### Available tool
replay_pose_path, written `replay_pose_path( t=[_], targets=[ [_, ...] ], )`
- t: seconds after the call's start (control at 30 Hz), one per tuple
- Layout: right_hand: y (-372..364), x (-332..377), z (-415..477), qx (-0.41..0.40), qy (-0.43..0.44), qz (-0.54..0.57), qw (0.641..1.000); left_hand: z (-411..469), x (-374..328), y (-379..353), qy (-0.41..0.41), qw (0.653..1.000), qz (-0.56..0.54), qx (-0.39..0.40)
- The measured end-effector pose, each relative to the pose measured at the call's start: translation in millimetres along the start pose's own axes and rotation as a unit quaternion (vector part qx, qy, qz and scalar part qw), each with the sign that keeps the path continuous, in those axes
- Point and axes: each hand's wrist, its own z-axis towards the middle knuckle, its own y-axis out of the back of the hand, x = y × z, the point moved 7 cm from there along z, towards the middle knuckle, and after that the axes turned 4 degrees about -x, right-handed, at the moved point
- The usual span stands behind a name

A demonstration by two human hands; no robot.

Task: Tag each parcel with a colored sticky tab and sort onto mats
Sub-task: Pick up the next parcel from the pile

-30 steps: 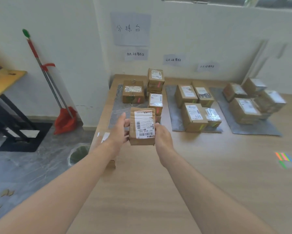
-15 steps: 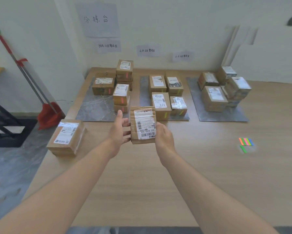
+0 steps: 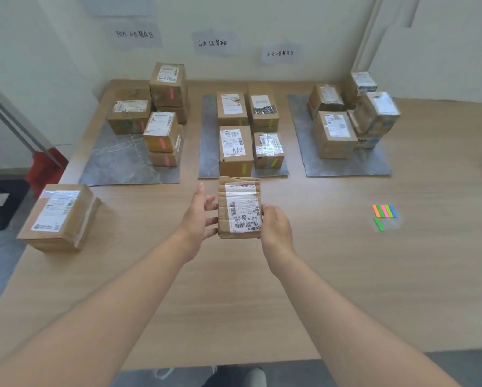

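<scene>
On the long wooden table (image 3: 345, 275), three flat grey stone-patterned mats (image 3: 122, 160) lie side by side before the wall. A brown cardboard parcel (image 3: 59, 216) sits at my left, striped sticky tabs (image 3: 384, 212) at my right.

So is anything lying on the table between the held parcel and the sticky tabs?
Nothing visible. The parcel sits in both hands over bare table, and the stretch across to the sticky tabs on the right is open wood.
</scene>
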Motion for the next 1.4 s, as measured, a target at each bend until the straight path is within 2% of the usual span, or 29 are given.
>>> replay_pose_path(
  t=[0.3,0.57,0.73,0.97,1.07,1.23,1.4],
  targets=[
    [-2,-23,44,-0.015,-0.024,-0.064,0.998,52,25,-28,0.060,0.997,0.032,0.042],
    [10,-65,63,-0.022,-0.081,-0.142,0.986,70,71,-40,0.129,0.989,0.061,0.040],
    [19,-79,69,0.001,-0.081,-0.171,0.982,71,95,-45,0.149,0.986,0.066,0.032],
    [25,-90,74,0.005,-0.080,-0.154,0.985,71,100,-45,0.133,0.988,0.077,0.016],
    [32,-86,76,-0.028,-0.079,-0.150,0.985,70,95,-47,0.114,0.990,0.084,-0.001],
    [43,-63,76,-0.067,-0.060,-0.126,0.988,64,69,-54,0.041,0.992,0.117,-0.032],
    [55,-38,71,-0.087,-0.043,-0.098,0.990,55,39,-73,-0.021,0.991,0.130,0.002]
  ],
)
